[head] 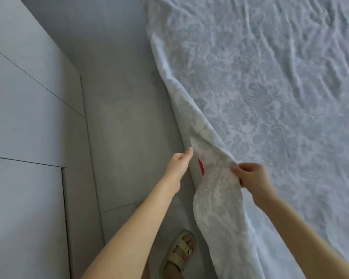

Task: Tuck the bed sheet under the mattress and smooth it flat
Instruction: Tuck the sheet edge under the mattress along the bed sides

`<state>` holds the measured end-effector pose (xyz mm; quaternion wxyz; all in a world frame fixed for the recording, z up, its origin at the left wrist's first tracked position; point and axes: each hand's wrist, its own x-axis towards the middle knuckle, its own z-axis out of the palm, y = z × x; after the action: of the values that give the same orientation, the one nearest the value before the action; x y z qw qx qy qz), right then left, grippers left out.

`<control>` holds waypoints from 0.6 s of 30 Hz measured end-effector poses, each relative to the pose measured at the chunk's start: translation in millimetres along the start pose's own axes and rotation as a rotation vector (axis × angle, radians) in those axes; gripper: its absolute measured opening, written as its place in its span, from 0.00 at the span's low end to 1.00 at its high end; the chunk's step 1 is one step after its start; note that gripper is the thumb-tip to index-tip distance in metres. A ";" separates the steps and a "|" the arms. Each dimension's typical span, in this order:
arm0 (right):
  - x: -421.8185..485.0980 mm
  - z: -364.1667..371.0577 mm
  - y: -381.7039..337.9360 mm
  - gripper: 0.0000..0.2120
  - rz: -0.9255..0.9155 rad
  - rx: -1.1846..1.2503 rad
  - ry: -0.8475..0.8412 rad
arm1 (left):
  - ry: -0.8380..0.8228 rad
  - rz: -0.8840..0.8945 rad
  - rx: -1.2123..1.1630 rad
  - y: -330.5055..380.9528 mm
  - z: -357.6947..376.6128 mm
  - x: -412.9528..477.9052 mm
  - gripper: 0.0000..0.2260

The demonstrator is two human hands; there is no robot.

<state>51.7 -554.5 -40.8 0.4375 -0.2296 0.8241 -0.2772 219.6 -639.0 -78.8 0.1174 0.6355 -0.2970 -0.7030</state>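
Pinching sheet (270, 101): left hand (180, 161), right hand (254, 176); mattress hidden

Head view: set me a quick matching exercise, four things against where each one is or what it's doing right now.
Things:
1. left hand
2. right hand
3. sandal
4. red patch

Places and states:
A. on the floor, near the bottom of the view
B. showing between the two hands, behind the lifted bed sheet
C. grips a bunched fold where the bed sheet turns down
D. pinches the bed sheet's hanging edge, on the floor side

Pairs: 1-D, 2-C, 3-A, 4-B.
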 end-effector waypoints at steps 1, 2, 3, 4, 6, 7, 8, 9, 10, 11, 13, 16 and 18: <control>5.1 -7.8 0.1 0.11 0.073 0.073 -0.020 | -0.031 -0.087 -0.012 -4.2 5.4 1.9 0.24; 8.0 -13.0 -0.7 0.08 0.138 0.127 -0.044 | -0.069 -0.177 -0.038 -6.9 12.2 2.2 0.30; 10.8 -15.6 -0.4 0.06 0.187 0.167 -0.068 | -0.112 -0.248 -0.087 -13.0 19.8 7.0 0.36; 12.9 -16.5 0.3 0.05 0.217 0.189 -0.086 | -0.149 -0.295 -0.129 -19.7 27.2 13.5 0.41; 16.8 -16.1 1.6 0.04 0.238 0.207 -0.107 | -0.178 -0.298 -0.224 -25.9 38.3 22.7 0.38; 17.4 -14.9 1.9 0.05 0.241 0.211 -0.115 | -0.160 -0.275 -0.277 -25.1 41.7 25.9 0.32; 18.1 -12.5 3.4 0.05 0.238 0.203 -0.132 | -0.132 -0.246 -0.330 -22.4 43.2 26.3 0.26; 17.8 -9.5 4.9 0.05 0.232 0.188 -0.154 | -0.092 -0.204 -0.381 -18.8 42.8 26.9 0.20; 16.6 -6.2 5.8 0.05 0.222 0.170 -0.177 | -0.028 -0.141 -0.413 -16.7 39.5 29.4 0.14; 14.4 -3.0 6.0 0.05 0.207 0.147 -0.201 | 0.054 -0.059 -0.436 -13.9 34.4 29.3 0.09; 10.1 4.0 4.9 0.05 0.161 0.075 -0.262 | 0.248 0.116 -0.359 -12.4 13.6 22.7 0.10; 2.0 20.2 -1.6 0.04 0.075 -0.099 -0.405 | 0.562 0.299 -0.131 -24.7 -37.8 -1.7 0.13; 1.7 32.0 -8.7 0.05 -0.002 -0.249 -0.414 | 0.726 0.246 0.017 -43.1 -79.2 -15.4 0.16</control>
<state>79.1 -570.2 -50.9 0.5651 -0.3347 0.7443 -0.1207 307.6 -617.6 -91.8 0.2930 0.8037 -0.3158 -0.4105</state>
